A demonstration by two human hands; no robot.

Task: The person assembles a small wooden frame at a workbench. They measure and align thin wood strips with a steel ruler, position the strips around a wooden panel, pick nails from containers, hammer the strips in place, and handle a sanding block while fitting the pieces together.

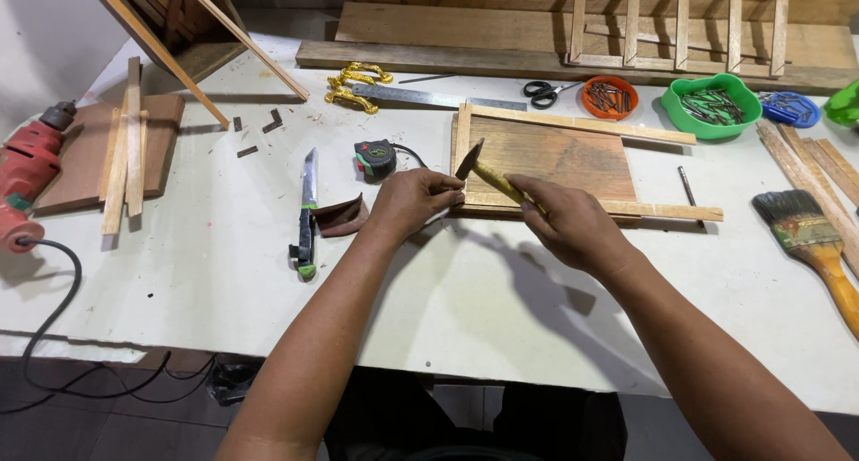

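Hammer (488,170), small with a yellow handle and dark head, sits clenched in the right hand (573,224) over one wooden panel (555,157); the left hand (412,202) pinches at its corner. Three bowls (711,103) hold nails.

Single view, head-worn camera. Looks forward and steeply down from above near edge of white workbench (224,273). Both forearms enter from bottom of frame, left hand (410,202) and right hand (573,227) near centre, close to lens. Field spans bench width: red power drill (27,170) at left edge, paintbrush (810,242) at right edge. Far edge reaches stacked wooden planks (465,27) at top. Dark floor shows along bottom. No second view, so no overlap.
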